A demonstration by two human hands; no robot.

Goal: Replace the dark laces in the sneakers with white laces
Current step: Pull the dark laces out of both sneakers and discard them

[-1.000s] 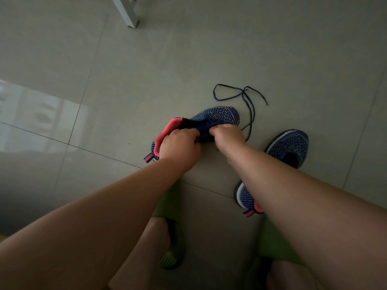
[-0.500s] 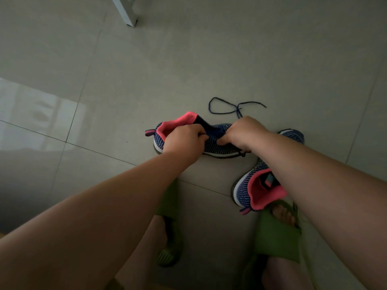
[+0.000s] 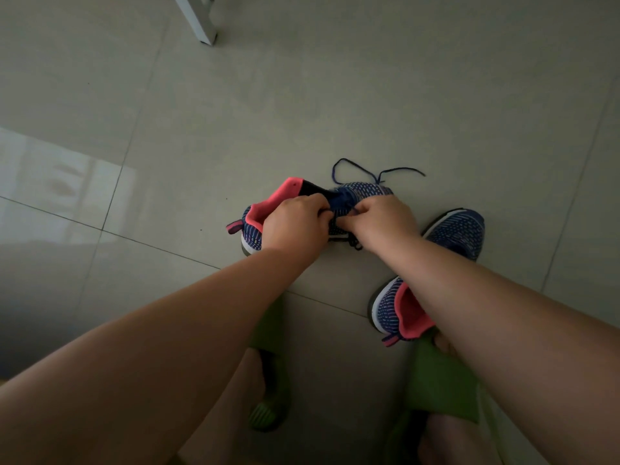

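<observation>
Crouching over green slides (image 3: 439, 380), I see my left hand (image 3: 295, 226) gripping the soft knit sneaker (image 3: 355, 196) at its pink collar while my right hand (image 3: 382, 223) pinches the thin, limp dark lace (image 3: 352, 169), its loose ends trailing onto glossy tile (image 3: 302, 95) beyond.

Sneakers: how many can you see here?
2. One sneaker lies on the floor, gripped by the left hand and right hand. The other sneaker sits to its right, partly hidden behind the right forearm.
</observation>
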